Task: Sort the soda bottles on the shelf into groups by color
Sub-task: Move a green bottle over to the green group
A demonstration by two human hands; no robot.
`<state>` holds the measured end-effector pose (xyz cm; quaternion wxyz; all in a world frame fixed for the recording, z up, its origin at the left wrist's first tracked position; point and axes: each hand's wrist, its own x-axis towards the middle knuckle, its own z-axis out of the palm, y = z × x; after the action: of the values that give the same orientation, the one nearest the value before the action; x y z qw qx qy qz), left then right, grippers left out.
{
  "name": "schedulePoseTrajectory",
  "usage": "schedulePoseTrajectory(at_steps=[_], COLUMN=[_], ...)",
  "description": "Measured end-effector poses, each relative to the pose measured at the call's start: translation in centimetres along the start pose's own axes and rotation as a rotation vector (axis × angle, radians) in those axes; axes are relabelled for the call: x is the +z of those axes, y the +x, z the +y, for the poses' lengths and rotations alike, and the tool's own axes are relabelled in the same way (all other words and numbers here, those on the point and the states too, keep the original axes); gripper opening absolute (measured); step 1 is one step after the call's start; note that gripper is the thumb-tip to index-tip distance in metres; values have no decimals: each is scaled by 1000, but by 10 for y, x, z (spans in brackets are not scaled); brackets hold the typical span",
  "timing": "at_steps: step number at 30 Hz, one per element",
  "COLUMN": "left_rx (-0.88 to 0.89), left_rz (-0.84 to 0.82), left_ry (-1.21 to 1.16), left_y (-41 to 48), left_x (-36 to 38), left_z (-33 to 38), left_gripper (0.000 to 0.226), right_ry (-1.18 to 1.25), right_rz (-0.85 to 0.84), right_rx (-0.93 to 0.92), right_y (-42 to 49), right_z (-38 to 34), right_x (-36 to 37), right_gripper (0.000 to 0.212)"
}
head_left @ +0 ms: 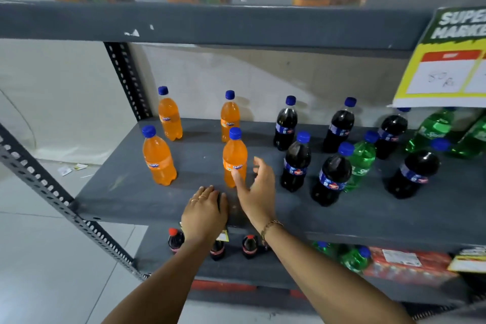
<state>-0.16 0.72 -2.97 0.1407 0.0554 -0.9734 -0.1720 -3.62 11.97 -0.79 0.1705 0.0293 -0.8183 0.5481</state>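
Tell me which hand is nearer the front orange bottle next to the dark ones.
Right. The right hand is open just beside the front orange bottle, its thumb in front of the base. The left hand rests flat on the shelf edge, below the bottle.

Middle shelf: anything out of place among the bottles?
Yes. One green bottle stands among the dark cola bottles, apart from the other green bottles at the far right. The four orange bottles are already grouped on the left. All stand upright; nothing looks spilled.
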Motion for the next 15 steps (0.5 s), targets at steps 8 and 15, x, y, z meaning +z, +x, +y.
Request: schedulePoseTrajectory(at_steps=[8,15], left_rx=[283,-27], left_rz=[86,-36], left_ry=[32,-169], left_y=[-19,-15], left_x=[12,38], left_z=[61,112], left_gripper=[32,32], right_ry=[5,65], right_rz=[487,370], right_rx=[-333,119], right_y=[-10,35], right_z=[14,75], right_x=[-117,-189], right_gripper=[34,54])
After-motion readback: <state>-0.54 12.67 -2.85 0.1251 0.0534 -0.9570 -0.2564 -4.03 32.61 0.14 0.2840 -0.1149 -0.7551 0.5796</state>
